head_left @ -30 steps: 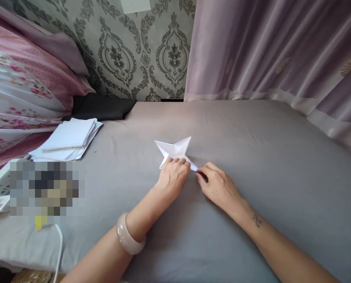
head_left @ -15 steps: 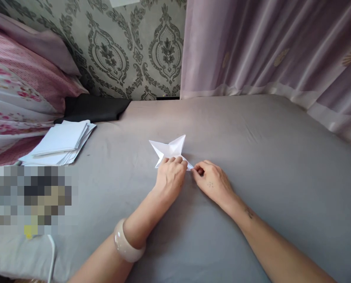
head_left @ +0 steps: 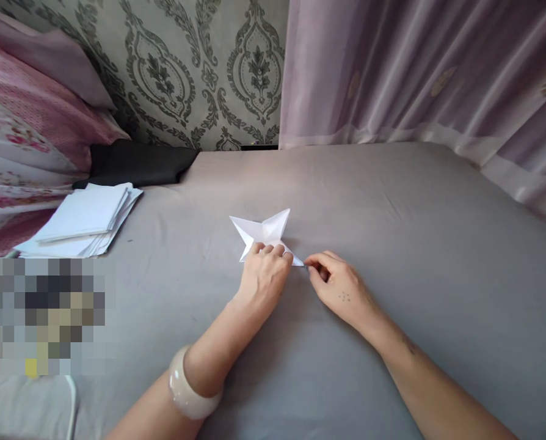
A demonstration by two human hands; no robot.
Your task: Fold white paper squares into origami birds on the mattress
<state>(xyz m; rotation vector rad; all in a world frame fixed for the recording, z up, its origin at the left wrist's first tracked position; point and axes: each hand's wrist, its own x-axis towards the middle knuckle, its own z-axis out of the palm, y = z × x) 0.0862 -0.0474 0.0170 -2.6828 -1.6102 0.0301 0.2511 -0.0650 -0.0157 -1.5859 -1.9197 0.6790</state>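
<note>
A white sheet of paper folded into a four-pointed star (head_left: 264, 231) lies on the grey cloth. My left hand (head_left: 266, 272), with a pale bangle on its wrist, presses down on the star's near part with curled fingers and covers some of it. At the tip of the star's lower right point, the thumb and forefinger of my right hand (head_left: 337, 284) are pinched together. The other two far points of the star stand out beyond my left knuckles, slightly raised at their edges.
A stack of white paper (head_left: 83, 217) lies at the left, with a black folded item (head_left: 140, 164) behind it. A white cable (head_left: 72, 403) runs near the lower left, below a blurred-out patch. A purple curtain (head_left: 369, 73) hangs along the back right.
My right hand has moved slightly right and outward along the star's lower right point, which now shows more of its length. My left hand stays on the paper. The view has shifted a little.
</note>
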